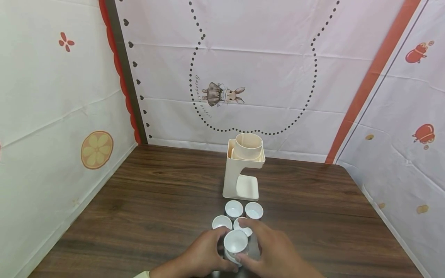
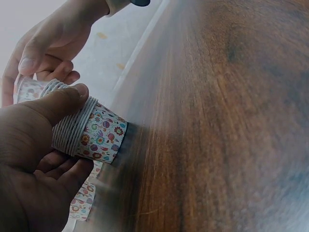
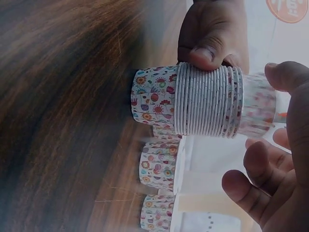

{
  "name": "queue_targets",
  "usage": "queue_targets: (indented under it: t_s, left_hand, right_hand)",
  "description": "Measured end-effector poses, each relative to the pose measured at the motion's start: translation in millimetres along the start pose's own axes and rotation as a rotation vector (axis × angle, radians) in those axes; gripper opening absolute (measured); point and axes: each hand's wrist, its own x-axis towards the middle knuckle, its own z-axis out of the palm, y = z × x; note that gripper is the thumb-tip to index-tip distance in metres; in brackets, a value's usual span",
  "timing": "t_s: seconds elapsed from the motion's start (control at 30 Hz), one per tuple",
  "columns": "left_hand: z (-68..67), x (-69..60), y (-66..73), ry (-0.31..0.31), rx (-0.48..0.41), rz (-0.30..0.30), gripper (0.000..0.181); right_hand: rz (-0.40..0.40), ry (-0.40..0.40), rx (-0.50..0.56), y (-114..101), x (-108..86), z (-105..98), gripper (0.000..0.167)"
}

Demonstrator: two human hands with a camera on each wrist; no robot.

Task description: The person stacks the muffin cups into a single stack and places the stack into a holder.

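A stack of floral paper cups (image 1: 232, 253) (image 2: 104, 133) (image 3: 154, 96) stands upright at the table's near side, many white rims packed together. Gripping the stack with thumb and curled fingers is my left hand (image 1: 205, 251) (image 2: 29, 145) (image 3: 215, 36). The top cup (image 1: 236, 241) (image 3: 260, 104) sticks up above the others and is blurred in the right wrist view. My right hand (image 1: 278, 249) (image 2: 58, 36) (image 3: 285, 179) holds this cup between thumb and fingers. Single white-lined cups (image 1: 234, 209) (image 3: 159, 164) stand just beyond the stack.
Behind the single cups stands a cream-coloured holder (image 1: 231, 173) with a round tube (image 1: 248, 146) on top and a square base. The dark wooden table (image 1: 139, 204) meets printed cloth walls (image 1: 167, 77) at the back and sides.
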Motion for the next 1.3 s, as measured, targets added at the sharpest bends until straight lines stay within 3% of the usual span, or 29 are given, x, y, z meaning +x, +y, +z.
queue_targets:
  t_s: [0.27,0.47,0.67,1.07,1.3]
  left_hand:
    - [0.1,-0.3,0.5,0.005,-0.02,-0.011,0.061]
    - [-0.3,-1.0,2.1,0.007,-0.019,-0.008,0.062]
    - [-0.2,-0.8,2.4,0.007,-0.035,-0.007,0.061]
    - [0.3,-0.9,0.5,0.013,-0.02,-0.008,0.062]
    - [0.6,-0.6,0.9,0.015,-0.01,-0.01,0.062]
  right_hand:
    - [-0.012,0.018,-0.019,3.8,-0.2,-1.3,0.076]
    - [0.049,0.031,-0.021,10.1,0.7,-1.5,0.075]
    - [0.061,0.074,-0.051,21.0,3.0,0.5,0.077]
    - [0.301,0.028,-0.13,49.2,12.0,7.8,0.069]
    - [0.368,-0.009,-0.12,64.9,16.1,13.3,0.067]
